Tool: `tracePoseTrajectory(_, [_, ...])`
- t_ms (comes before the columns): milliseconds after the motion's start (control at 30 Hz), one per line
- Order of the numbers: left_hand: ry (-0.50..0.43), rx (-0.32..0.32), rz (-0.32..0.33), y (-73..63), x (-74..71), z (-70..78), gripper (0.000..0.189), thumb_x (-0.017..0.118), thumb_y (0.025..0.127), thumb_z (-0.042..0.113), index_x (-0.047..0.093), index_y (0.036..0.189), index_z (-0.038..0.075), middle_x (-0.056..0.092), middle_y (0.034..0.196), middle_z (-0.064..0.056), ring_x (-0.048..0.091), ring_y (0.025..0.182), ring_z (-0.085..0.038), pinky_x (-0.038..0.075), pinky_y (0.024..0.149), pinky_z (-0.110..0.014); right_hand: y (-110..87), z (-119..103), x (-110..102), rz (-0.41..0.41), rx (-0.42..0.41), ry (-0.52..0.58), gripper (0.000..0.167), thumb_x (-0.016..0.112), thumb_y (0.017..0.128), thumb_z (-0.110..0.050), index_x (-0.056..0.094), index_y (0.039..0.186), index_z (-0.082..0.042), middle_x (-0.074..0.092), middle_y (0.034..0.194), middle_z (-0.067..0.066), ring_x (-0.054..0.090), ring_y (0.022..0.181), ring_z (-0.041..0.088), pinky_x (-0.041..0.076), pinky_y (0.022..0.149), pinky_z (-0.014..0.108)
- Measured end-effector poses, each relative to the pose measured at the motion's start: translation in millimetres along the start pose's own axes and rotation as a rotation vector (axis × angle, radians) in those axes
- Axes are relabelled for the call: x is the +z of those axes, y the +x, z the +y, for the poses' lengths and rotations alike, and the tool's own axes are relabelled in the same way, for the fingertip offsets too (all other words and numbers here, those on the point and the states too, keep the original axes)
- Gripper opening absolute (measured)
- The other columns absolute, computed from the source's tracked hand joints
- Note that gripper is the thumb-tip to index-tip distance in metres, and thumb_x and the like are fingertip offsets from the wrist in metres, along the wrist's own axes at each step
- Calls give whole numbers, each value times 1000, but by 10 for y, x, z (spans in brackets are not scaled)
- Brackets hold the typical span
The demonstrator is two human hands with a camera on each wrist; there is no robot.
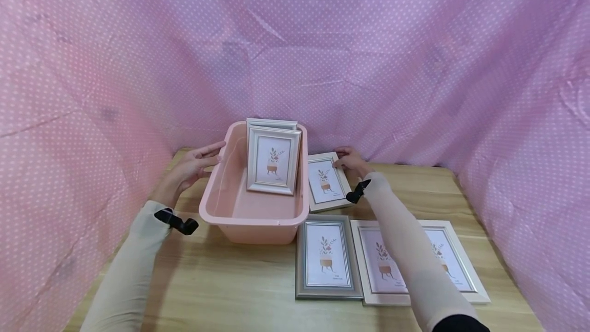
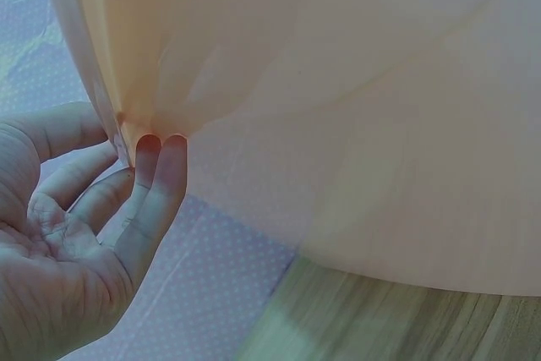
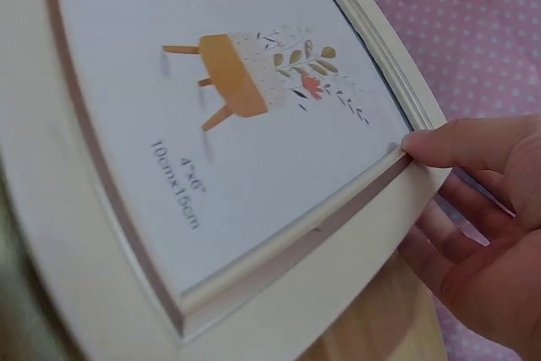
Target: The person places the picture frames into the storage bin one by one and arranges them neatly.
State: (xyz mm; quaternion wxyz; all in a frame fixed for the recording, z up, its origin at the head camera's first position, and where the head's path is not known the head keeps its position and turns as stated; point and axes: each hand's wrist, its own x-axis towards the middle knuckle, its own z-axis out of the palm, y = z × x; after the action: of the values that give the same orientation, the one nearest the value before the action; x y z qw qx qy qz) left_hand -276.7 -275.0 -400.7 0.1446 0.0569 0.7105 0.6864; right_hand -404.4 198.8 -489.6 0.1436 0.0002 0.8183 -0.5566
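On the left side of a pink plastic basin [image 1: 258, 233], my left hand [image 1: 191, 167] holds the rim. The left wrist view shows that hand's thumb at the rim and its fingertips [image 2: 173, 154] against the outer wall. To the basin's right, my right hand [image 1: 352, 160] pinches the upper right edge of a cream picture frame [image 1: 348, 200], thumb on the face and fingers beneath. The right wrist view shows this frame's potted-plant print [image 3: 245, 82] and a size label. Inside the basin, a silvery-white picture frame [image 1: 272, 188] leans on another frame [image 1: 272, 122] behind it.
A grey picture frame [image 1: 301, 265] lies in front of the basin's right corner. Beside it are a cream frame [image 1: 366, 270] and another pale frame [image 1: 467, 265], partly covered by my right forearm. Pink dotted cloth [image 1: 295, 50] hangs around the wooden table [image 1: 221, 286].
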Motion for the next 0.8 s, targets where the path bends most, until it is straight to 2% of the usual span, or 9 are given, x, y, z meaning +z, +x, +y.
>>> tracePoseTrajectory(133, [-4, 26, -12, 13, 0, -12, 64, 59, 104, 12, 28, 160, 4, 16, 169, -18, 62, 111, 4, 60, 86, -25, -62, -64, -69, -11, -4, -16, 63, 69, 89, 7, 49, 148, 1, 58, 142, 27, 65, 102, 21, 58, 80, 25])
tracePoseTrajectory(233, [-6, 22, -17, 15, -3, -10, 64, 58, 104, 10, 27, 160, 4, 12, 170, -18, 62, 110, 4, 60, 85, -24, -125, -116, -128, -23, 9, -8, 62, 70, 88, 7, 51, 147, 1, 59, 142, 26, 67, 95, 18, 58, 91, 33])
tracePoseTrajectory(300, [3, 5, -17, 14, -5, -2, 65, 56, 105, 10, 25, 161, 4, 11, 171, -17, 62, 110, 6, 59, 85, -23, -161, -142, -173, -44, 9, 6, 61, 69, 89, 7, 50, 147, 2, 57, 143, 27, 67, 94, 18, 55, 100, 41])
tracePoseTrajectory(400, [5, -11, -15, 12, -3, 18, 65, 55, 105, 10, 23, 161, 4, 9, 171, -15, 61, 109, 7, 59, 86, -23, -222, -186, -227, -67, -18, 14, 59, 68, 90, 8, 50, 146, 5, 54, 144, 29, 65, 102, 25, 50, 106, 49])
tracePoseTrajectory(467, [8, -16, -14, 14, -1, 37, 64, 55, 106, 10, 23, 161, 4, 9, 171, -14, 61, 109, 8, 59, 86, -23, -259, -220, -259, -72, -34, 10, 57, 68, 90, 8, 51, 145, 6, 54, 143, 30, 63, 104, 26, 52, 103, 47])
tracePoseTrajectory(533, [3, -16, -8, 11, -1, 60, 64, 55, 105, 10, 24, 161, 3, 11, 171, -15, 61, 108, 8, 59, 85, -22, -280, -251, -277, -61, -55, 11, 56, 69, 88, 9, 53, 142, 7, 56, 140, 31, 63, 103, 25, 55, 94, 38])
tracePoseTrajectory(633, [-6, -25, -1, 9, 7, 94, 64, 56, 105, 10, 25, 161, 4, 14, 171, -15, 61, 108, 7, 59, 84, -22, -288, -283, -314, -53, -68, 17, 55, 71, 87, 11, 54, 139, 8, 57, 139, 32, 63, 95, 15, 55, 81, 22])
tracePoseTrajectory(700, [-12, -30, 2, 8, 14, 108, 65, 57, 105, 10, 25, 161, 4, 16, 170, -15, 62, 107, 6, 59, 84, -22, -296, -298, -337, -63, -79, 23, 56, 70, 87, 12, 52, 140, 9, 56, 140, 33, 64, 93, 11, 55, 77, 18])
tracePoseTrajectory(800, [0, -37, 2, 6, 19, 112, 66, 58, 104, 12, 25, 161, 5, 17, 171, -14, 61, 108, 7, 59, 84, -22, -333, -334, -383, -90, -80, 21, 55, 66, 90, 12, 49, 142, 9, 54, 142, 33, 66, 93, 9, 56, 79, 20])
